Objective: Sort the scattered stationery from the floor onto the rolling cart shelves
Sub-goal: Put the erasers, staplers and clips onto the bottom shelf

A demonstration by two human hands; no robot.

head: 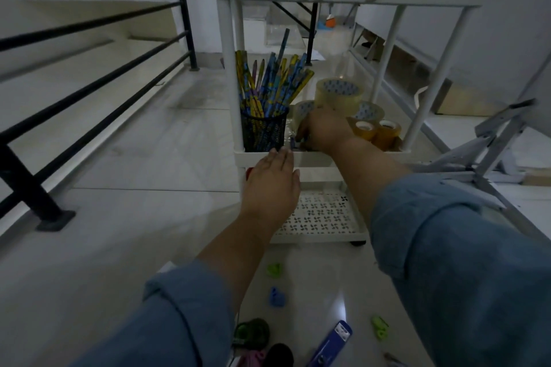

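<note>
On the cart's middle shelf [316,155] a pencil cup [262,131] stands near left, tape rolls [338,94] to its right, and the right hand [325,131] lies between them. The left hand [271,185] touches that shelf's near rim, above the bottom shelf [322,214]. Nearer, clips [277,296] and a stapler [331,343] lie on the floor [149,158]; a railing [89,68] runs along the left.

Middle cart shelf [311,158]: mesh pencil cup [264,131] left of right grip [323,131]; tape rolls [340,92] behind and right of it. Floor [134,217], on the near side of that grip: clips [275,270], blue stapler [331,343].
</note>
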